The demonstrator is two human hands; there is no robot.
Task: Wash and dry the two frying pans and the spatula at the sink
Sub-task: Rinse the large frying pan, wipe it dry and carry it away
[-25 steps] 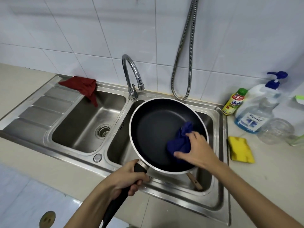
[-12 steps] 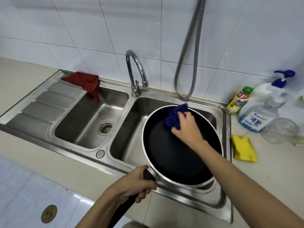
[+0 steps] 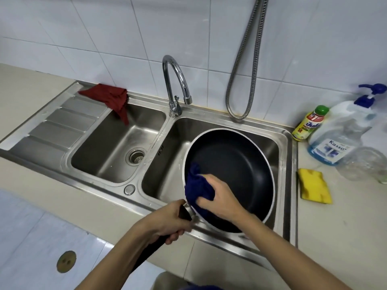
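Note:
A large black frying pan (image 3: 236,164) with a pale rim is held over the right basin of the steel sink (image 3: 287,143). My left hand (image 3: 167,222) grips its black handle at the sink's front edge. My right hand (image 3: 219,197) presses a dark blue cloth (image 3: 196,185) against the pan's inner wall at the near left side. The pan hides most of the basin below it. No second pan or spatula shows.
The left basin (image 3: 117,151) has a drain, and a red cloth (image 3: 111,97) hangs over its back corner. The tap (image 3: 176,84) and a metal hose (image 3: 245,80) stand behind. A yellow sponge (image 3: 314,185), soap bottles (image 3: 310,122) and a glass jar (image 3: 368,164) sit on the right counter.
My right hand has swept the blue cloth around the pan's inside, from the right side to the far rim and now to the near left. The pan shifted right over the basin.

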